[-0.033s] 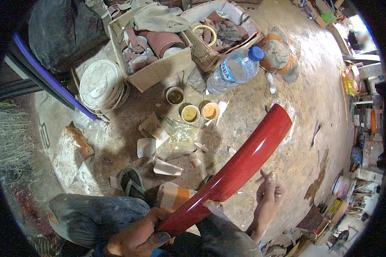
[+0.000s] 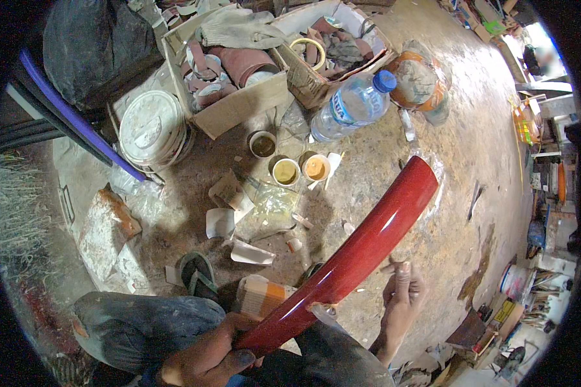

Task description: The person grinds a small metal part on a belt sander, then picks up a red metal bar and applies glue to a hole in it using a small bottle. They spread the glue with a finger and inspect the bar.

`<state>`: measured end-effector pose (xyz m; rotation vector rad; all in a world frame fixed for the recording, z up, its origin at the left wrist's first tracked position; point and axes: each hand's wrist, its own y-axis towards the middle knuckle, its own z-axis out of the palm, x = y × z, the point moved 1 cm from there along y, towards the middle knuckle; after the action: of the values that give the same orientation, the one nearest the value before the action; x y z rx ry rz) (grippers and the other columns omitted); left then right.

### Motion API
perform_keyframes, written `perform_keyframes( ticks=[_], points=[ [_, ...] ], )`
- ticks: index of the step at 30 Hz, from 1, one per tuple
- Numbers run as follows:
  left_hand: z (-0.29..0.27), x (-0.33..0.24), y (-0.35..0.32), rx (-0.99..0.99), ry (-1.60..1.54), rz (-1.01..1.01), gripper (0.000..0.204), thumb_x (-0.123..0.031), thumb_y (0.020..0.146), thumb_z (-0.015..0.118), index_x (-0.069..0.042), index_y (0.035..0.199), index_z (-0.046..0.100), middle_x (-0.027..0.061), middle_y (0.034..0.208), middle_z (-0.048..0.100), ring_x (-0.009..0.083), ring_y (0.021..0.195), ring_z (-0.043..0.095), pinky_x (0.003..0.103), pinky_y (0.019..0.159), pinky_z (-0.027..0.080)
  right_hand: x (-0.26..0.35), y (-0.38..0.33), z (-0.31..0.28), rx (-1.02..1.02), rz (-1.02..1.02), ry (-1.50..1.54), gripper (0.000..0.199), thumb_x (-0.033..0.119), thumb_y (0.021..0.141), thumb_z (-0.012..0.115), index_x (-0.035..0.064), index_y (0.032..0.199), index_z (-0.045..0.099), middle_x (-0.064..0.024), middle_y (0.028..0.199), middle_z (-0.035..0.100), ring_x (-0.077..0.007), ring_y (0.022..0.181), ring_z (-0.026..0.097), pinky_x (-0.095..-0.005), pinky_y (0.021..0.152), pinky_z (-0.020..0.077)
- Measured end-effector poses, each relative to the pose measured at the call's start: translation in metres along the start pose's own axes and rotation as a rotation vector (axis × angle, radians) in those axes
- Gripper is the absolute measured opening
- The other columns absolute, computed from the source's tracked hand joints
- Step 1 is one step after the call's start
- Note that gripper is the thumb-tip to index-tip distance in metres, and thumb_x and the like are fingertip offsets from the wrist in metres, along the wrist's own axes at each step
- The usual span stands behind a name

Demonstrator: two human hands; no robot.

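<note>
Nothing has visibly moved since the earlier frame: the long red panel [image 2: 355, 255] lies at the same slant and both hands are in the same places. The left hand [image 2: 206, 358] is clenched around the lower end of the panel, near the bottom edge of the view, just above the person's knee in dark trousers. From there the glossy, curved panel rises up and to the right, and its far end is in the air over the dusty floor [image 2: 484, 148]. The right hand [image 2: 403, 293] is under the middle part of the panel, fingers loosely bent and pointing up; I cannot tell if it touches the panel or holds something small.

On the floor behind the panel stand three small cups [image 2: 285, 171] with yellowish and brown liquid, close together. A plastic water bottle [image 2: 352, 106] with a blue cap lies beside a cardboard box [image 2: 239, 113] full of used sandpaper rolls. A white bucket [image 2: 152, 129] is left of the box, and a sandal [image 2: 197, 271] lies near the knee
</note>
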<state>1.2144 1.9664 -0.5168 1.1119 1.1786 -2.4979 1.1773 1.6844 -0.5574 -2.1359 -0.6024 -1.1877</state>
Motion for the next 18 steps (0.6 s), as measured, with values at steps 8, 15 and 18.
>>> perform_keyframes(
  ticks=[8,15,18],
  points=[
    [0.006,-0.004,-0.001,-0.08,0.072,0.205,0.049,-0.034,0.1,0.046,-0.003,0.135,0.03,0.0105,0.126,0.047,0.0143,0.1,0.048,0.026,0.087,0.037,-0.006,-0.011,0.001,0.197,-0.302,0.032,0.011,0.007,0.086,0.07,-0.0028,0.089,0.066,-0.0124,0.079,0.069,-0.0143,0.065,0.063,-0.0273,0.057,0.0489],
    [0.009,0.014,-0.001,-0.106,-0.208,0.165,0.042,-0.017,0.098,0.048,0.004,0.129,0.031,0.0158,0.126,0.041,0.018,0.1,0.05,0.035,0.09,0.043,0.032,-0.002,0.021,0.592,-0.494,0.354,0.031,0.028,0.093,0.065,-0.0019,0.085,0.064,-0.0174,0.074,0.066,-0.0177,0.056,0.056,-0.0321,0.052,0.0448],
    [0.005,0.017,0.002,-0.013,-0.218,0.193,0.044,-0.018,0.098,0.048,0.005,0.129,0.028,0.0181,0.132,0.035,0.0202,0.105,0.048,0.036,0.095,0.04,0.049,-0.001,0.028,0.73,-0.477,0.358,0.03,0.028,0.093,0.064,-0.0019,0.087,0.067,-0.0183,0.079,0.068,-0.0203,0.062,0.061,-0.0336,0.057,0.048]
  ],
)
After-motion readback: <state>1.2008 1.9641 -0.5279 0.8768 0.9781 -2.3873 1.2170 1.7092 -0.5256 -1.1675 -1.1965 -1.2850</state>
